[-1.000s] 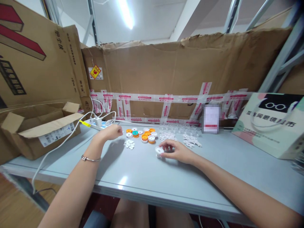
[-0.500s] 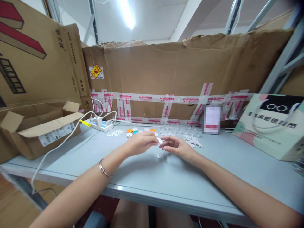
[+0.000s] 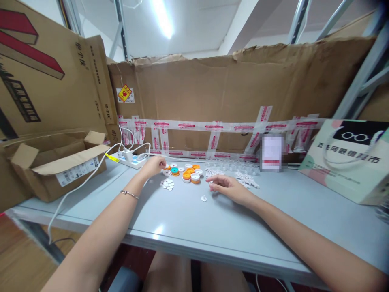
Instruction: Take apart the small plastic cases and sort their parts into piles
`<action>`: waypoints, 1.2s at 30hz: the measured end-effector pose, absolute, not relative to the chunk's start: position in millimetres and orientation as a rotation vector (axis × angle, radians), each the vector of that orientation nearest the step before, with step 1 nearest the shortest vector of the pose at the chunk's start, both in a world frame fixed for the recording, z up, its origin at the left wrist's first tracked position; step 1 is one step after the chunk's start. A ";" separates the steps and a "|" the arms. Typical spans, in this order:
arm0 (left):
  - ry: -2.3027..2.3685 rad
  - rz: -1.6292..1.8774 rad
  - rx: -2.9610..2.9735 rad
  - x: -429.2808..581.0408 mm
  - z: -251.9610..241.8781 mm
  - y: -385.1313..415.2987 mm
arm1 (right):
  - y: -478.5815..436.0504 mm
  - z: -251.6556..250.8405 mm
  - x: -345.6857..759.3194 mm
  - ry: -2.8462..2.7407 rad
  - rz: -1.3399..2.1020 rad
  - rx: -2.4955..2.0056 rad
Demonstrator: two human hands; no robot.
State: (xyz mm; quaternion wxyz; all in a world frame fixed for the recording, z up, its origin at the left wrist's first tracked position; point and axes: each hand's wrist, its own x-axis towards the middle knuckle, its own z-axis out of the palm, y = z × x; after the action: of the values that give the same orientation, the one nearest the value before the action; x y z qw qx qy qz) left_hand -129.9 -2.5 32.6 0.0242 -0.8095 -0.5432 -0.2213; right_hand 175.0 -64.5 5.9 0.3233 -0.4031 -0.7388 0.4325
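My left hand (image 3: 156, 165) is at the back left of the table, its fingers curled together beside the coloured rings; what they hold, if anything, is hidden. My right hand (image 3: 226, 186) hovers over the middle of the table, fingers bent, thumb and forefinger apart, with nothing plain between them. Just below its fingertips lies a small round white piece with a raised stub (image 3: 204, 198). Left of centre is a pile of small white discs (image 3: 167, 185). Round orange-and-white ring-shaped pieces (image 3: 191, 175) and a teal one (image 3: 174, 171) form a cluster between my hands.
Small patterned white pieces (image 3: 246, 180) and clear plastic cups (image 3: 234, 165) lie at the back. A power strip (image 3: 133, 162) with cables and an open carton (image 3: 48, 182) are on the left. A paper bag (image 3: 343, 162) stands right, a large cardboard sheet (image 3: 231, 89) behind.
My left hand has moved away from my right hand to the back left, uncovering the disc pile and rings. The white piece that was between the hands no longer shows. My right hand has hardly moved.
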 end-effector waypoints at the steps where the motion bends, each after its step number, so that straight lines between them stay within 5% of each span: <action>1: -1.690 -0.657 -2.510 -129.9 32.2 -1.9 | -64.1 5.3 175.3 -1.947 1.133 -1.059; 20: -1.731 -0.708 -2.366 -105.1 35.9 -15.5 | -62.7 1.8 175.6 -2.074 1.041 -1.131; 28: -0.827 -0.615 -2.984 -37.5 26.9 -66.0 | -62.1 3.2 175.2 -2.024 1.110 -1.050; 36: -0.678 -0.463 -3.090 -30.5 16.5 -70.1 | -58.7 0.8 174.7 -2.018 1.102 -1.058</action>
State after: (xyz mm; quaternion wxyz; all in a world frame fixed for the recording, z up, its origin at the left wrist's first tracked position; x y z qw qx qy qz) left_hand -30.5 -70.1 16.5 -0.0278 -0.9661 -0.2119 -0.1447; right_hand 174.7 -58.7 0.8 0.3008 -0.3987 -0.7604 0.4152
